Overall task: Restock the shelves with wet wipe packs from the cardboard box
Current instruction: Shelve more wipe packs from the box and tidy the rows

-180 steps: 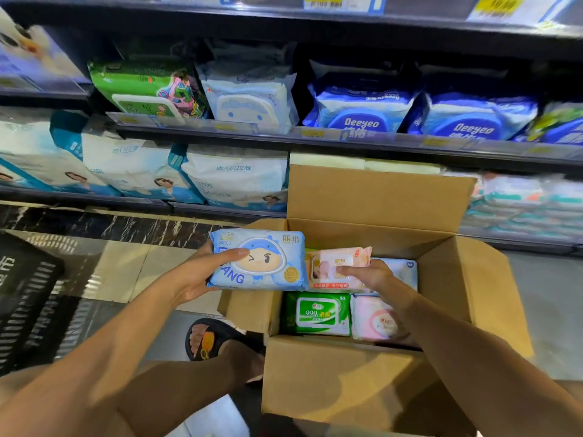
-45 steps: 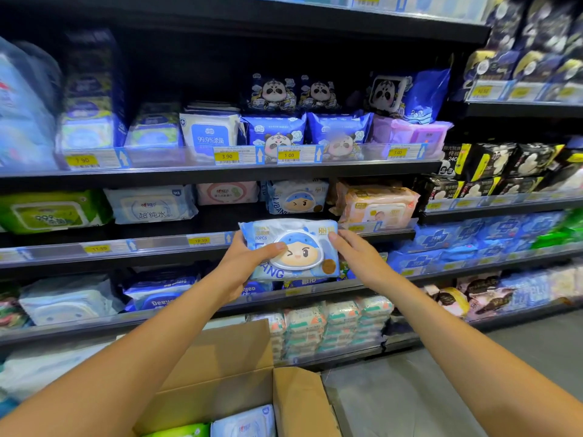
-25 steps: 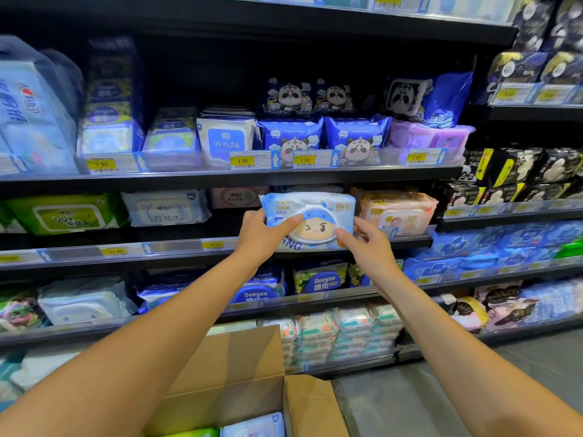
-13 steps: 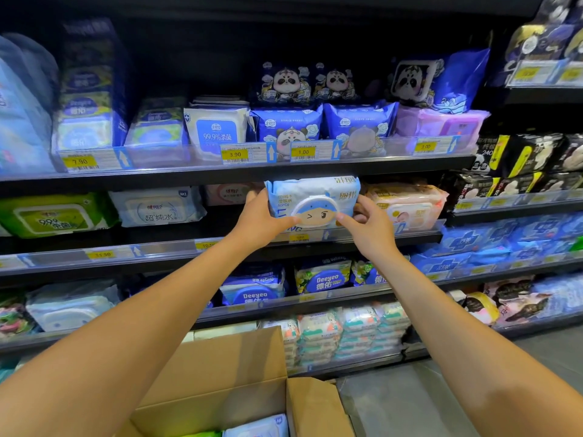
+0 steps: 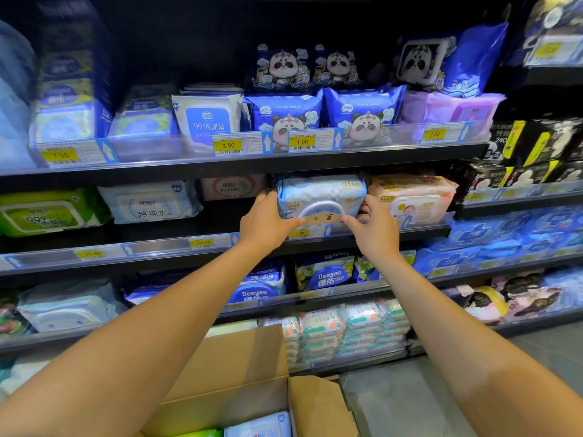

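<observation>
Both arms outstretched, hands (image 5: 318,223) pinch the blue wipe pack (image 5: 321,197) on the shelf (image 5: 362,236).

The blue pack (image 5: 321,192) is closed in overhead by the upper shelf (image 5: 378,157) and on the right by the peach pack (image 5: 413,197), so only a narrow gap between the two packs is left for the right grip (image 5: 372,228). More room is found on the left, where the left grip (image 5: 268,222) is placed: the pink pack (image 5: 233,186) is set far back, and a bare stretch of the middle shelf (image 5: 220,222) is left before the white pack (image 5: 148,203). The shelf front is barred low by the price rail (image 5: 157,247), and the space under the arms is taken by the box (image 5: 239,367).
</observation>
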